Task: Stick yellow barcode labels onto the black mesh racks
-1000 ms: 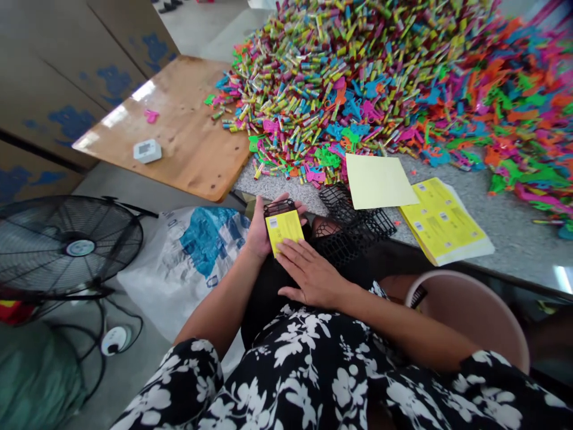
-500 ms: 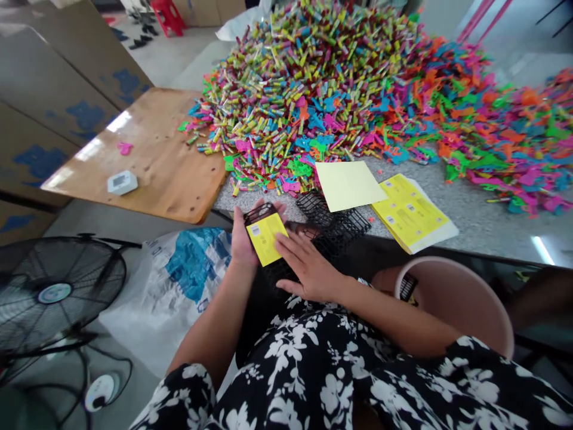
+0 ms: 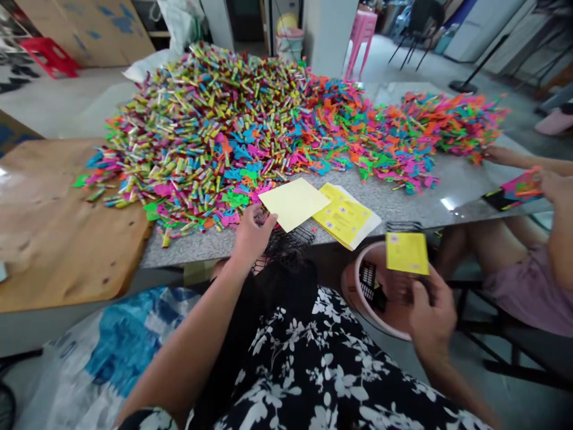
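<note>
My left hand (image 3: 254,236) is at the left edge of a pale yellow sheet (image 3: 293,203), thumb and forefinger curved with a gap between them. Whether the thumb touches the sheet, I cannot tell. My right hand (image 3: 433,310) grips the lower end of a black plastic grid frame (image 3: 403,227) with a yellow printed card (image 3: 407,253) on it. That frame is over the pink bucket (image 3: 360,298), where other black grid pieces (image 3: 367,279) lie. More black grid frames (image 3: 290,243) are just below the sheet, at the table edge.
A large heap of small colourful tubes and plastic pieces (image 3: 210,119) covers the grey table (image 3: 403,206). Printed yellow cards (image 3: 344,216) lie beside the sheet. At the right, a co-worker's hands (image 3: 555,185) hold colourful pieces. A wooden board (image 3: 67,239) is at the left.
My view has turned right. My right hand has carried the grid frame with its yellow card from my lap to above the bucket. My left hand has let go and moved to the sheet.
</note>
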`<action>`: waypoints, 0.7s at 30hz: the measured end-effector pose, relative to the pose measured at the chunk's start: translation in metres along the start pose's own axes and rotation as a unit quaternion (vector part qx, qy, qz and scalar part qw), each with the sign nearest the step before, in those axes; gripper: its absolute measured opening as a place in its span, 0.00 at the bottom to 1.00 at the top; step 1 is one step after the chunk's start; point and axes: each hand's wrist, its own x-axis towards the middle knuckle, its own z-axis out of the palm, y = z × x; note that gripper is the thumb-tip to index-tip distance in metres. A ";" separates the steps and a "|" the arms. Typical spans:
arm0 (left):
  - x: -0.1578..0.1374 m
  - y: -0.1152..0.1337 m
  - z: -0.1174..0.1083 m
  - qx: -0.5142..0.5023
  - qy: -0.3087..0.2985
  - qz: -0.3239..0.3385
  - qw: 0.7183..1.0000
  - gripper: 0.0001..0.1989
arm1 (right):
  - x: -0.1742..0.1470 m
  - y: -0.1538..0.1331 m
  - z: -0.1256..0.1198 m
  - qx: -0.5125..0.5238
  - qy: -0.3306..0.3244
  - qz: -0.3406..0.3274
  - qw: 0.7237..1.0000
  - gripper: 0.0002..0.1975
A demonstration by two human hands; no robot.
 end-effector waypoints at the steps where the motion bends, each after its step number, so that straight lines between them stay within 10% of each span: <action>1: 0.014 0.000 0.006 0.057 -0.004 0.004 0.998 0.32 | 0.009 0.023 -0.014 -0.042 0.042 0.023 0.998 0.30; 5: 0.051 -0.001 0.029 0.190 -0.005 -0.026 0.981 0.44 | 0.031 0.091 -0.036 -0.147 0.003 0.079 0.986 0.36; 8: 0.056 -0.003 0.041 0.209 -0.005 -0.021 0.978 0.44 | 0.039 0.090 -0.015 -0.178 -0.040 0.018 0.983 0.36; 15: 0.039 0.012 0.039 0.201 0.001 0.116 0.973 0.35 | 0.032 -0.037 0.086 0.005 -0.186 -0.261 0.947 0.17; 21: 0.030 0.021 0.074 0.382 -0.209 0.227 0.871 0.40 | 0.030 -0.103 0.162 0.057 -0.221 -0.339 0.913 0.17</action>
